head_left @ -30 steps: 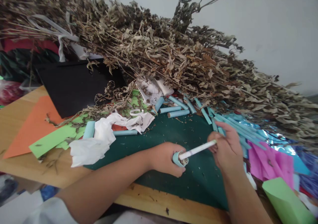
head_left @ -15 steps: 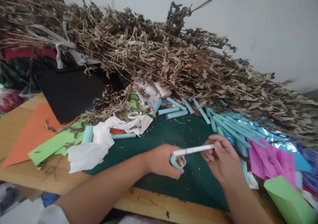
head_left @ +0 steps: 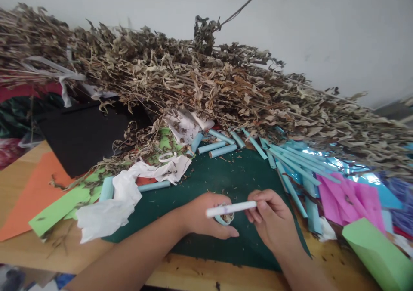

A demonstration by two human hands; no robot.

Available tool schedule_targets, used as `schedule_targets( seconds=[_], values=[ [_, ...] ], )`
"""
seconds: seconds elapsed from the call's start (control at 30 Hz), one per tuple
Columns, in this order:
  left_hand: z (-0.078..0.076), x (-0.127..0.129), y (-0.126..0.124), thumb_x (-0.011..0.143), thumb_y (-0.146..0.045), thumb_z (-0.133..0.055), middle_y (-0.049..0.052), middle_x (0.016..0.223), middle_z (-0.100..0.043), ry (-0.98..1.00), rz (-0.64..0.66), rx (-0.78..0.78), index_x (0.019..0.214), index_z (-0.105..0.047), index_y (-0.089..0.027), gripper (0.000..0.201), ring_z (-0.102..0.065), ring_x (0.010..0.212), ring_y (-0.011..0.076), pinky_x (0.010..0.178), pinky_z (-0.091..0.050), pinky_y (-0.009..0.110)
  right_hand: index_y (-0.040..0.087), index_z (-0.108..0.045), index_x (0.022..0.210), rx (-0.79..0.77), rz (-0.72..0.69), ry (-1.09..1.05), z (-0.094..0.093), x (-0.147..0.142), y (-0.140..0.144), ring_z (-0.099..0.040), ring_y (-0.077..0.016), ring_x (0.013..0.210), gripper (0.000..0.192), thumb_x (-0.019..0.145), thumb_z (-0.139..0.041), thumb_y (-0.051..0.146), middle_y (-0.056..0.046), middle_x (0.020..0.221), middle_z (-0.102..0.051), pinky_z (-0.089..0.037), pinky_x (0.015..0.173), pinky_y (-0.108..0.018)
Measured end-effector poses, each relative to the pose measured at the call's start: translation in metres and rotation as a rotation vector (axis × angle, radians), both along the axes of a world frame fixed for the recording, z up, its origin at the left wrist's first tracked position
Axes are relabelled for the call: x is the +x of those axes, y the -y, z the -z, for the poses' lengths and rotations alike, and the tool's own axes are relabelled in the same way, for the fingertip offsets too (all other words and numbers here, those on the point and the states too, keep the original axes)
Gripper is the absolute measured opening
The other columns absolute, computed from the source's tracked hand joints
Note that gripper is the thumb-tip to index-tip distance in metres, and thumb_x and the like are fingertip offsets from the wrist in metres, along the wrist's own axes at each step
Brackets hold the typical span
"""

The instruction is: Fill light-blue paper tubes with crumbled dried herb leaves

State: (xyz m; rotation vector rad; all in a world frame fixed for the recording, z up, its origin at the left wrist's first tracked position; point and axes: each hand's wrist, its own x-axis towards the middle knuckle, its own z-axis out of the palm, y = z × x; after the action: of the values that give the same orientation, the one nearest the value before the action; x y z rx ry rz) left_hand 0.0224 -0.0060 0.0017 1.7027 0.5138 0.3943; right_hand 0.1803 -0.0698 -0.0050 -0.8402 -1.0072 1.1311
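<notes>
The tube (head_left: 220,220) is sitting inside the left hand (head_left: 203,217), above the dark green mat (head_left: 243,174) on the bench (head_left: 190,267). Its mouth is facing up toward the viewer, and the fist is hiding most of its length, so its long axis is hard to read. The left hand is wrapping round it, fingers closed behind and thumb lying along the near side.

The right hand, to the right of the tube and just beside it, is pinching the end of a white stick (head_left: 232,208) between thumb and fingertips, its other fingers curling loosely. The stick is lying nearly level, its free end pointing left and dipping slightly. It is crossing in front of the tube's mouth rather than pointing into it, so the two axes are not lining up; whether stick and rim are touching, I cannot tell. The free end is overlapping the left hand in view.

The tube is showing a pale blue paper rim, with brownish, crumbled leaf filling its mouth. Similar blue rolls (head_left: 211,147) are lying beyond the hands, below a heap of dried plants (head_left: 206,82).
</notes>
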Motion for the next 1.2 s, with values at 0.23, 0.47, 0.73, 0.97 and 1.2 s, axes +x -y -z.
schedule_targets(
  seconds=[0.23, 0.47, 0.73, 0.97, 1.2],
  values=[
    [0.002, -0.003, -0.002, 0.052, -0.038, -0.067, -0.007, 0.048, -0.039, 0.090, 0.049, -0.013, 0.056, -0.042, -0.014, 0.035, -0.032, 0.044, 0.0038, 0.042, -0.026, 0.016, 0.023, -0.053, 0.081, 0.158, 0.027, 0.576, -0.006, 0.008, 0.006, -0.044, -0.0065, 0.050, 0.011, 0.079, -0.046, 0.014, 0.002, 0.066, -0.047, -0.034, 0.043, -0.018],
    [-0.004, -0.010, 0.000, 0.052, -0.069, -0.047, 0.002, 0.068, -0.049, 0.220, -0.023, 0.185, 0.080, -0.049, -0.013, 0.063, -0.042, 0.060, 0.0116, 0.054, -0.033, 0.023, 0.023, -0.051, 0.082, 0.223, -0.005, 0.804, -0.020, 0.013, 0.002, -0.047, -0.0073, 0.054, 0.014, 0.078, -0.045, 0.011, 0.002, 0.067, -0.050, -0.037, 0.047, -0.017],
    [-0.010, -0.019, 0.006, 0.076, -0.057, -0.022, 0.006, 0.071, -0.045, 0.337, -0.410, 0.517, 0.072, -0.050, -0.014, 0.052, -0.043, 0.068, 0.0169, 0.061, -0.034, 0.030, 0.020, -0.051, 0.079, 0.244, -0.080, 0.839, -0.021, 0.016, -0.004, -0.048, -0.0095, 0.059, 0.009, 0.080, -0.044, 0.016, 0.000, 0.068, -0.050, -0.038, 0.052, -0.020],
    [-0.036, -0.048, 0.017, 0.081, -0.039, -0.031, -0.003, 0.050, -0.031, -0.214, -0.368, 0.379, 0.048, -0.028, -0.016, 0.040, -0.031, 0.048, 0.0084, 0.047, -0.025, 0.022, 0.018, -0.051, 0.079, 0.304, -0.124, 0.902, -0.028, 0.017, -0.007, -0.046, -0.0088, 0.058, 0.009, 0.081, -0.043, 0.016, 0.000, 0.066, -0.048, -0.035, 0.050, -0.019],
    [-0.038, -0.051, 0.029, 0.081, -0.040, -0.028, -0.005, 0.051, -0.023, -0.323, -0.337, 0.194, 0.051, -0.022, -0.017, 0.039, -0.024, 0.047, 0.0072, 0.044, -0.021, 0.021, 0.018, -0.050, 0.081, 0.390, -0.176, 0.937, -0.032, 0.018, -0.006, -0.045, -0.0098, 0.059, 0.009, 0.081, -0.042, 0.014, -0.001, 0.066, -0.048, -0.035, 0.051, -0.021]
  ],
)
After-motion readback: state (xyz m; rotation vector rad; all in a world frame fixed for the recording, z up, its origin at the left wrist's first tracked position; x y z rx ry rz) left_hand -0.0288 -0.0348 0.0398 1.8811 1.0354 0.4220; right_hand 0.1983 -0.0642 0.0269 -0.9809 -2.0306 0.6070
